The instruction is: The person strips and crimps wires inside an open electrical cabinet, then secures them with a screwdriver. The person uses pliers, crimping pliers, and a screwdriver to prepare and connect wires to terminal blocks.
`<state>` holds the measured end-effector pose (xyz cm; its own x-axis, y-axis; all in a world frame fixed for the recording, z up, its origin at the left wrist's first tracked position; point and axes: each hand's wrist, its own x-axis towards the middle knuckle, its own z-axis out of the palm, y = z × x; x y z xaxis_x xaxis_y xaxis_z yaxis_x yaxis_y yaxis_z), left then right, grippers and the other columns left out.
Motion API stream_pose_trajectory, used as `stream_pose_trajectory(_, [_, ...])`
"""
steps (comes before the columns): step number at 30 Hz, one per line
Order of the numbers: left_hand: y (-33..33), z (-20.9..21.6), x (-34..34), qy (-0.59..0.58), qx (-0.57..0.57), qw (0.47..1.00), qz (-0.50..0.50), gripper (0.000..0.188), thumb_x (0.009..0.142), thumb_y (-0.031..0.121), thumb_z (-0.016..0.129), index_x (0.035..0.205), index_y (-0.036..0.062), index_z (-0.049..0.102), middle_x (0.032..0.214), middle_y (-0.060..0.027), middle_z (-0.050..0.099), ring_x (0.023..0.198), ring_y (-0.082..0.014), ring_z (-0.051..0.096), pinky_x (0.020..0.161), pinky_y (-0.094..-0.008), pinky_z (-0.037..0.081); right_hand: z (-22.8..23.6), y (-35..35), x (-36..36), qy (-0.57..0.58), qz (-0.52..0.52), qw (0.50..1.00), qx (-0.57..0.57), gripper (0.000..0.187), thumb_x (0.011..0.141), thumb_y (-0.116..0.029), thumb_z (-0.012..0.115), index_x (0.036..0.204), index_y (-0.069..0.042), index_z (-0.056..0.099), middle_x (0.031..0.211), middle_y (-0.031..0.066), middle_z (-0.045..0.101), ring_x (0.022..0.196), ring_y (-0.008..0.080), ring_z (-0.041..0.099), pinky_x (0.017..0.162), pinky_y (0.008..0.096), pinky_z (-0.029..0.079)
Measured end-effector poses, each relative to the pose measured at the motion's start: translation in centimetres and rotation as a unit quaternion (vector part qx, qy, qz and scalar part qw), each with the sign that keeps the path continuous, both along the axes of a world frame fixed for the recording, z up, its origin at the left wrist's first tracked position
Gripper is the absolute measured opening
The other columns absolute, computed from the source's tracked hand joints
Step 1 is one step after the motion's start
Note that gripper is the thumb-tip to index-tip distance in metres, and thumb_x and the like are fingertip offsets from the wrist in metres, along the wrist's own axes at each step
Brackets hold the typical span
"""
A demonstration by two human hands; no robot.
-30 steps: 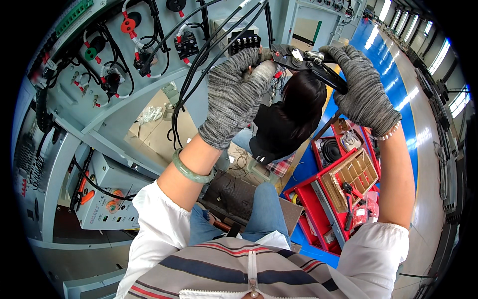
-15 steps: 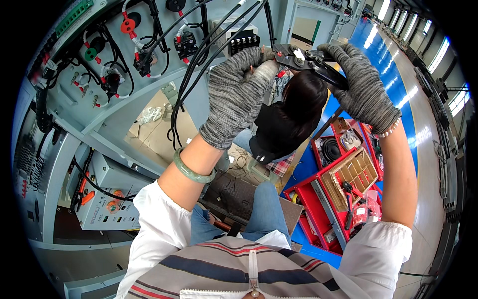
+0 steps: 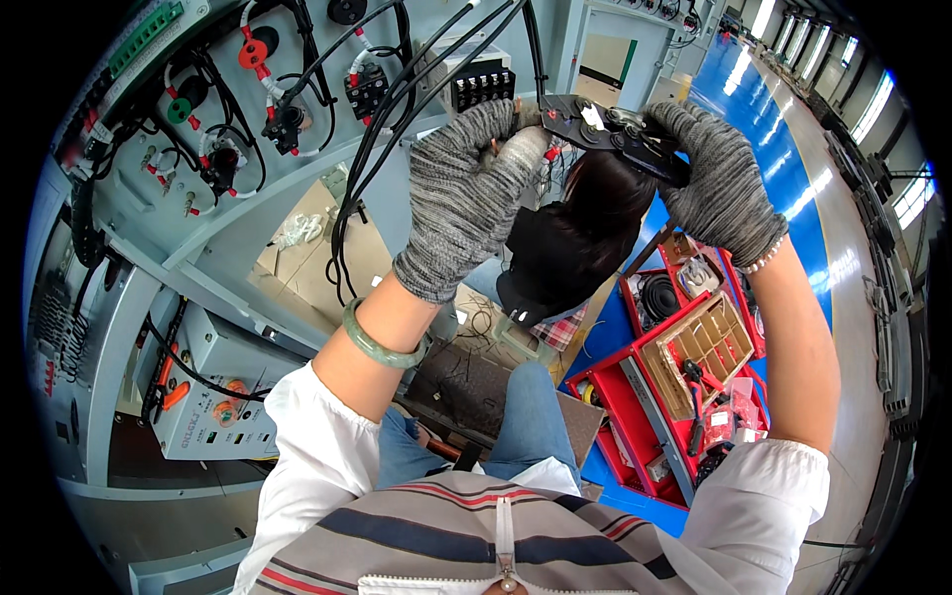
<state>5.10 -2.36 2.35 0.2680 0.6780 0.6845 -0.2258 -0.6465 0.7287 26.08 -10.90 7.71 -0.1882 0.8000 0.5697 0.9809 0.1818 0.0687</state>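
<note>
Both my hands are raised in front of me in grey knitted fingerless gloves. My right hand point(image 3: 722, 183) is wrapped around the black handles of a crimping tool point(image 3: 607, 129), whose head points left. My left hand point(image 3: 466, 193) is closed, thumb and fingers pinched at the tool's head. A thin black cable point(image 3: 538, 59) comes down from above to that spot, and a small red sleeve point(image 3: 552, 154) shows beside the thumb. The exact contact between the cable end and the jaws is hidden.
At the left stands a grey cabinet panel point(image 3: 129, 193) with wired switches and loose black cables point(image 3: 382, 129) hanging. A seated person in black point(image 3: 570, 248) works just beyond my hands. Right of them is an open red toolbox point(image 3: 635, 421) with a divided tray point(image 3: 699, 352). A grey control box point(image 3: 213, 397) sits lower left.
The crimping tool and both hands have shifted slightly downward, the left hand a little left. My right wrist has dropped and its forearm swung outward. The tool's handles look a bit closer together.
</note>
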Motion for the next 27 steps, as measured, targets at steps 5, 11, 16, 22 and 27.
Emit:
stream_pose_trajectory(5, [0.3, -0.2, -0.1, 0.005, -0.014, 1.000, -0.002, 0.020, 0.081, 0.013, 0.062, 0.098, 0.0044, 0.065, 0.082, -0.0009, 0.064, 0.077, -0.0065, 0.056, 0.071, -0.0222, 0.046, -0.3, -0.6, -0.9, 0.058, -0.016, 0.994, -0.088, 0.045, 0.061, -0.010, 0.064, 0.105, -0.004, 0.057, 0.084, 0.0168, 0.061, 0.081, 0.0289, 0.061, 0.075, 0.0356, 0.050])
stream_pose_trajectory(11, [-0.1, 0.1, 0.1, 0.010, -0.038, 0.999, -0.001, 0.020, 0.080, 0.016, 0.063, 0.094, 0.0012, 0.065, 0.079, -0.0056, 0.065, 0.073, -0.0071, 0.058, 0.070, -0.0209, 0.047, -1.5, -0.3, -0.7, 0.135, -0.015, 0.974, -0.178, 0.052, 0.061, -0.010, 0.062, 0.112, -0.002, 0.052, 0.090, 0.0195, 0.059, 0.087, 0.0302, 0.059, 0.082, 0.0367, 0.047])
stream_pose_trajectory(16, [-0.6, 0.0, -0.1, 0.019, -0.073, 0.997, -0.032, 0.021, 0.081, 0.014, 0.063, 0.101, 0.0051, 0.064, 0.086, -0.0010, 0.063, 0.077, -0.0064, 0.055, 0.072, -0.0209, 0.045, -0.8, -0.7, -0.8, 0.027, 0.005, 0.997, -0.066, 0.058, 0.061, -0.010, 0.063, 0.117, -0.004, 0.047, 0.100, 0.0185, 0.050, 0.096, 0.0328, 0.053, 0.088, 0.0378, 0.044])
stream_pose_trajectory(22, [-0.4, 0.0, 0.0, 0.028, -0.047, 0.998, -0.020, 0.020, 0.083, 0.013, 0.061, 0.101, 0.0051, 0.064, 0.085, -0.0006, 0.063, 0.077, -0.0055, 0.054, 0.070, -0.0206, 0.044, 0.0, -1.3, -1.7, 0.030, -0.026, 0.994, -0.101, 0.063, 0.060, -0.003, 0.064, 0.121, -0.003, 0.046, 0.110, 0.0198, 0.052, 0.110, 0.0347, 0.047, 0.097, 0.0395, 0.037])
stream_pose_trajectory(27, [-0.3, -0.1, 0.0, 0.033, -0.033, 0.999, -0.017, 0.020, 0.083, 0.014, 0.061, 0.101, 0.0051, 0.064, 0.085, -0.0004, 0.064, 0.076, -0.0053, 0.054, 0.070, -0.0209, 0.044, -0.2, -0.8, -1.1, 0.044, -0.015, 0.995, -0.092, 0.055, 0.062, -0.003, 0.064, 0.115, -0.003, 0.050, 0.105, 0.0178, 0.053, 0.103, 0.0326, 0.051, 0.092, 0.0378, 0.041])
